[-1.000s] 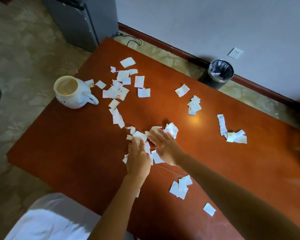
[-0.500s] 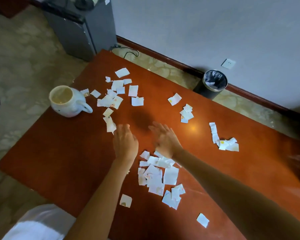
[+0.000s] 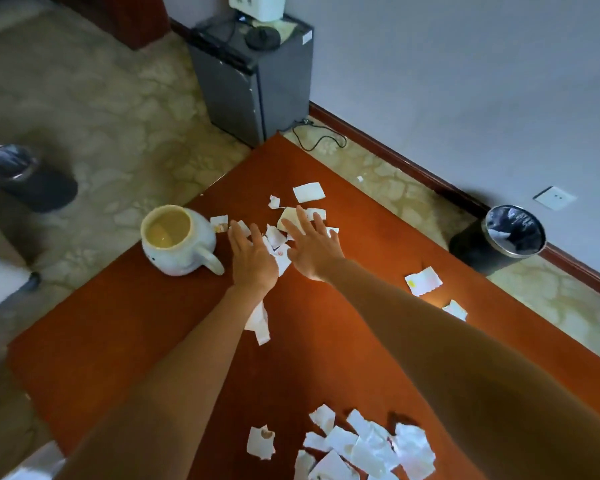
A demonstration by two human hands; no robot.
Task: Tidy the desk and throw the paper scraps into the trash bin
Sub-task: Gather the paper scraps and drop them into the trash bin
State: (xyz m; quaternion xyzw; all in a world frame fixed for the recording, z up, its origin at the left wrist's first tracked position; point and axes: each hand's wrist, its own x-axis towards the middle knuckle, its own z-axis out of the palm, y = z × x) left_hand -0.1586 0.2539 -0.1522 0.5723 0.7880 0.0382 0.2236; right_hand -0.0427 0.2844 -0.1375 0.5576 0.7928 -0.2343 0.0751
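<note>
White paper scraps lie scattered on the red-brown desk. My left hand and my right hand reach side by side to the far cluster of scraps, fingers straight and spread, palms down over the paper. Whether they touch it I cannot tell. One larger scrap lies just beyond the fingertips. A gathered pile of scraps sits near the desk's front edge. Single scraps lie at the right. A black trash bin with a dark liner stands on the floor right of the desk.
A white mug with beige liquid stands just left of my left hand, handle toward it. A small grey fridge stands beyond the desk's far corner, a cable on the floor beside it. A second dark bin is at far left.
Both hands have moved away from the near pile toward the far cluster by the mug. The gathered pile stays behind near the front edge. My view has tilted up.
</note>
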